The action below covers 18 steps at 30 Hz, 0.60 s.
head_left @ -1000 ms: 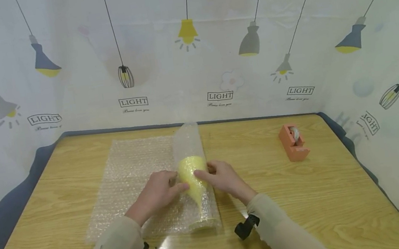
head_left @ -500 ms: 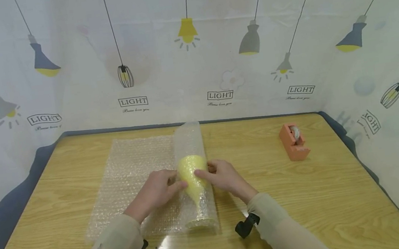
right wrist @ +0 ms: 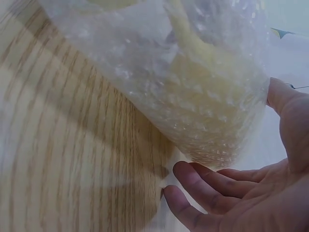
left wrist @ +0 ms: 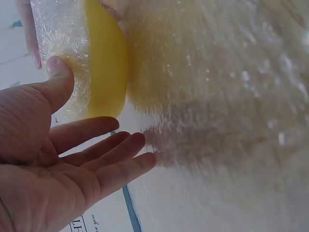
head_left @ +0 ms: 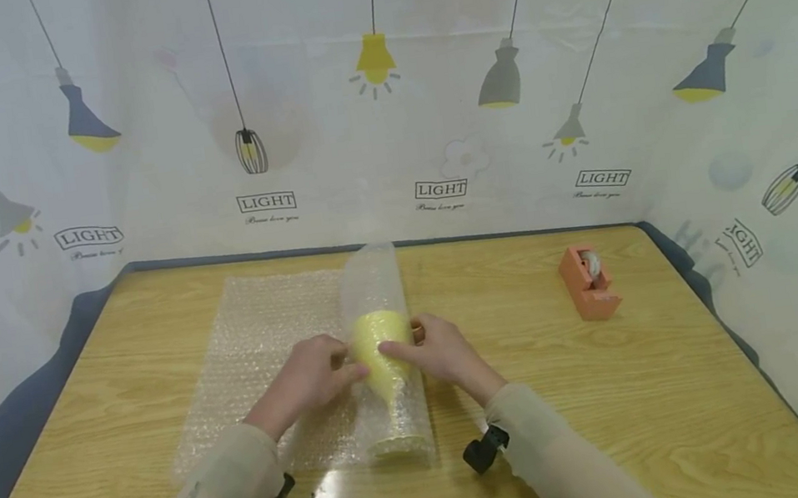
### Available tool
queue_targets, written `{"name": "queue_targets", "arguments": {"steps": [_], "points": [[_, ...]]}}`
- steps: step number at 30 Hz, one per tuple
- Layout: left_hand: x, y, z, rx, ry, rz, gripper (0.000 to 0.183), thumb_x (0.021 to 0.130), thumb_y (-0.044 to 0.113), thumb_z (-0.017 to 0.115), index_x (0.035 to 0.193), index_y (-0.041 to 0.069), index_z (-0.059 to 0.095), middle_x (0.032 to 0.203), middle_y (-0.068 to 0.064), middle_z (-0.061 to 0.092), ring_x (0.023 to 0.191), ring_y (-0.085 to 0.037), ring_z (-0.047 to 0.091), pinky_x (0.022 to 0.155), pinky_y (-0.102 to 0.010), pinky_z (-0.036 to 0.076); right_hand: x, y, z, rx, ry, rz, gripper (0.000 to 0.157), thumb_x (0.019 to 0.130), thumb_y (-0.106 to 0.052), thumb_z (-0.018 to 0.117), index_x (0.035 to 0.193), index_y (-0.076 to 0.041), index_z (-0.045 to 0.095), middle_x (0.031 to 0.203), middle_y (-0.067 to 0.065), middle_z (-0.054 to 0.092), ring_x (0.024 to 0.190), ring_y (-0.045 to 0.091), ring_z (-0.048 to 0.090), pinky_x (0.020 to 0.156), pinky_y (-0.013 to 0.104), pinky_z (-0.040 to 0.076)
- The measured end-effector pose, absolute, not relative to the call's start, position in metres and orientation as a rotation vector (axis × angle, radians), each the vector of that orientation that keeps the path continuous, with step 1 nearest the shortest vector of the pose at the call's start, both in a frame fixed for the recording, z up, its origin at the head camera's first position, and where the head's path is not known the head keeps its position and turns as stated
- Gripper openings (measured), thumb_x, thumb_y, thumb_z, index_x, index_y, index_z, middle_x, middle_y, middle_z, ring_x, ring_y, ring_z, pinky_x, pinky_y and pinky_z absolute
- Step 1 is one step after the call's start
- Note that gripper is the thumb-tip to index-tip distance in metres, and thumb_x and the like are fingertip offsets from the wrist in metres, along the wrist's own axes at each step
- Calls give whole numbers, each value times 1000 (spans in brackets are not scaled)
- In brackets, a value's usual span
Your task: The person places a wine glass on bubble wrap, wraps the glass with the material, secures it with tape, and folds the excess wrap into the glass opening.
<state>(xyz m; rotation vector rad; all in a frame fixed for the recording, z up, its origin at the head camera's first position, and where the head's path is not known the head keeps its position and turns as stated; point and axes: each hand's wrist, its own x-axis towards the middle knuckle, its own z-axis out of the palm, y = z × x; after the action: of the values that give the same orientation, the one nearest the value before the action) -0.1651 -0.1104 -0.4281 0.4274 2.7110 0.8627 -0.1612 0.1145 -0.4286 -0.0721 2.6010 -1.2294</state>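
A yellow goblet lies on its side with its foot toward me, rolled in clear bubble wrap. My left hand holds the roll from the left; in the left wrist view its thumb presses the film over the goblet and its index fingertip is right at the yellow bowl. From the right, my right hand grips the roll, thumb on top and fingers low along the side. The right wrist view shows those fingers bent beneath the wrapped bowl, just over the wood.
The unrolled part of the sheet spreads flat to the left on the wooden table. An orange tape dispenser with a roll of tape stands at the back right. A printed curtain hangs behind the table's far edge.
Both hands and the wrapped goblet have shifted slightly to the left. The goblet's foot has moved left with the roll, and both hands keep their hold.
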Motion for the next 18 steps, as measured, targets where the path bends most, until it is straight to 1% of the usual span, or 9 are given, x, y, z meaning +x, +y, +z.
{"name": "queue_targets", "arguments": {"steps": [2,3,5,7,11,14,18], "points": [[-165,-110,-428,364,2710,867,35,92,39,77,94,5,73,95,-8,68,85,-23,63,76,-39,57,-161,114,-428,-50,2591,-1232,79,90,-59,72,138,2,56,129,22,66,115,35,65,92,49,58],[-165,-110,-427,338,2719,866,40,91,40,78,100,1,72,100,-11,68,88,-25,64,79,-41,58,-161,114,-428,-39,2586,-1232,79,90,-59,72,137,2,56,129,22,65,114,35,65,92,49,58],[-164,-109,-425,302,2751,858,52,89,41,81,114,-4,69,112,-16,67,99,-31,65,86,-46,59,-161,113,-427,-24,2579,-1236,78,89,-59,73,137,2,56,128,21,66,112,34,65,91,48,58],[-162,-107,-422,297,2805,842,66,86,41,83,127,-7,62,124,-21,62,107,-37,64,92,-52,57,-161,112,-426,-14,2579,-1239,77,89,-58,74,135,1,57,127,21,66,110,33,65,89,47,58],[-156,-104,-416,379,2918,836,65,82,35,88,128,-3,60,120,-19,59,103,-34,63,89,-49,58,-161,109,-424,-10,2593,-1237,76,88,-57,75,134,1,57,125,21,66,107,31,65,87,45,59],[-155,-100,-412,448,2916,870,62,82,26,88,129,-6,60,116,-19,63,102,-33,65,87,-46,59,-161,106,-423,-5,2605,-1228,75,88,-56,76,133,1,57,126,21,66,106,31,65,85,43,59],[-157,-96,-408,442,2825,922,57,84,14,86,128,-11,60,115,-23,67,101,-35,69,85,-44,61,-161,105,-423,0,2612,-1215,75,88,-56,76,133,2,57,127,22,65,105,31,64,83,42,59]]}}
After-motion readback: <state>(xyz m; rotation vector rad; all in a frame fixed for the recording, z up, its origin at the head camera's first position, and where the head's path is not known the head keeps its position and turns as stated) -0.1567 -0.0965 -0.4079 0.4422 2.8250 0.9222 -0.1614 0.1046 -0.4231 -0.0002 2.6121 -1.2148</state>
